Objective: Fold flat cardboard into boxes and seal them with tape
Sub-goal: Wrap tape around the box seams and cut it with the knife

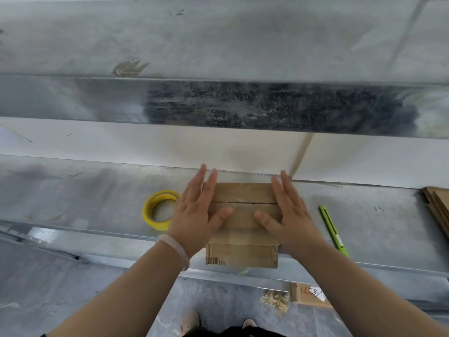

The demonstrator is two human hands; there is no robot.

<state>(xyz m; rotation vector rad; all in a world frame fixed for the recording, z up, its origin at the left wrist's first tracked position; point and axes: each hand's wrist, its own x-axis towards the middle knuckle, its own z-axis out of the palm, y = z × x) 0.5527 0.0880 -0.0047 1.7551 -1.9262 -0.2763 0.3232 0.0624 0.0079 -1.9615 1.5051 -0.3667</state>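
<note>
A small brown cardboard box (244,210) stands on the metal workbench (97,195), its two top flaps folded shut with a seam running across the middle. My left hand (196,215) lies flat on the box's left side, fingers straight, thumb on the top. My right hand (290,215) mirrors it on the right side, fingers straight, thumb on the top. A lower flap of the box hangs over the bench's front edge. A yellow tape roll (159,210) lies just left of my left hand.
A green utility knife (334,231) lies right of the box. Flat cardboard sheets (437,210) are stacked at the right edge. A white board (145,147) runs behind the bench. Below on the floor are a labelled carton (308,294) and a bag of scraps (275,301).
</note>
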